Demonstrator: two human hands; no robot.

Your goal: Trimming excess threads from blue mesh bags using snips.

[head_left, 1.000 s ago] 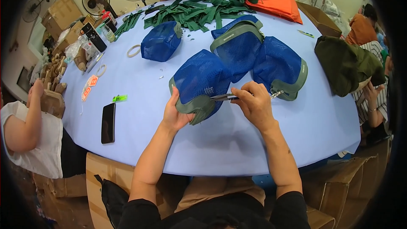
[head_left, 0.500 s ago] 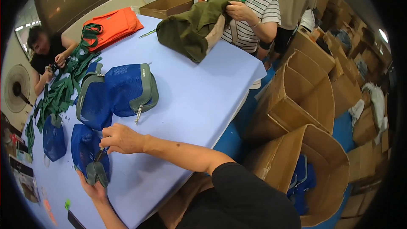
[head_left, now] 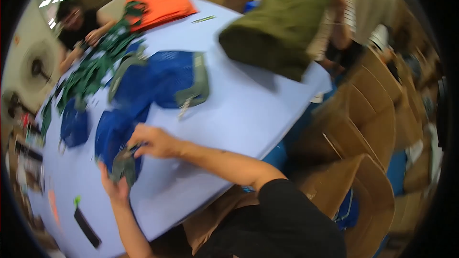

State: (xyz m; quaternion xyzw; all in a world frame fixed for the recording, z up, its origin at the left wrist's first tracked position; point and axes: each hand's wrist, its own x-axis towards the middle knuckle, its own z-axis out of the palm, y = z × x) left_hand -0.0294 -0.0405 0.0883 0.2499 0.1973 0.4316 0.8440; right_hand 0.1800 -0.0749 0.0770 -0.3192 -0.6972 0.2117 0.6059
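Observation:
In front of me at the near left of the table lies a blue mesh bag (head_left: 107,136) with a grey-green end piece (head_left: 125,168). My left hand (head_left: 114,187) grips that end from below and the left, its fingers partly behind the fabric. Just above the end piece, my right hand (head_left: 155,141) is closed on a slender dark tool (head_left: 132,149), too blurred to name more exactly. Beyond my hands, more blue mesh bags with grey-green trim (head_left: 169,79) lie on the table. Another small blue mesh bag (head_left: 75,123) sits to the left.
A heap of green straps (head_left: 91,79) and orange fabric (head_left: 160,9) lie toward the back. A person at the far left handles straps; another across the table holds an olive-green bag (head_left: 272,31). Open cardboard boxes (head_left: 334,181) stand at right. A black flat object (head_left: 87,228) lies near left.
The whole view has shifted, moving the scene rightward and blurring it. The olive-green bag has been raised and spread by the person across. My hands stay at the same blue bag.

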